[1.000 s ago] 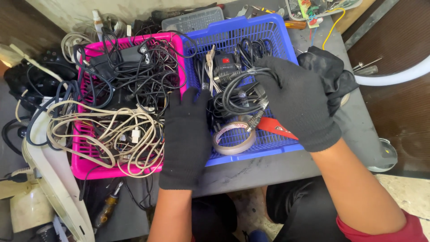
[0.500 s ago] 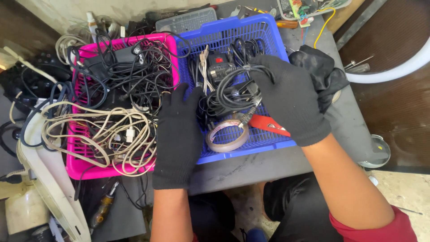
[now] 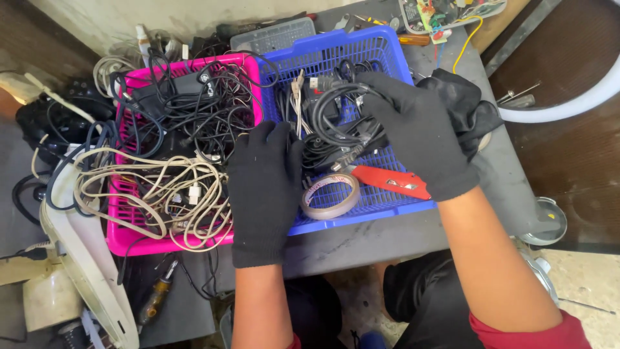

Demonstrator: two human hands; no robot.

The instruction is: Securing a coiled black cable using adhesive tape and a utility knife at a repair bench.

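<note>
Both my hands wear black gloves. My left hand (image 3: 263,187) lies palm down across the meeting rims of a pink basket (image 3: 123,240) and a blue basket (image 3: 361,217), fingertips on black cables. My right hand (image 3: 418,139) reaches into the blue basket and grips a bundle of black cables (image 3: 336,126). Under that hand lie a roll of clear tape (image 3: 330,196) and a red utility knife (image 3: 387,181). The pink basket holds tangled black cables (image 3: 187,110) and beige cables (image 3: 155,187).
Both baskets sit on a dark grey table (image 3: 387,239). A black cloth (image 3: 468,106) lies right of the blue basket. A screwdriver (image 3: 155,300) and a white plastic part (image 3: 84,271) lie at the lower left. A circuit board with wires (image 3: 439,13) is at the back.
Both hands stay in the baskets. My right hand has drawn the black cable bundle a little tighter; my left hand barely shifts.
</note>
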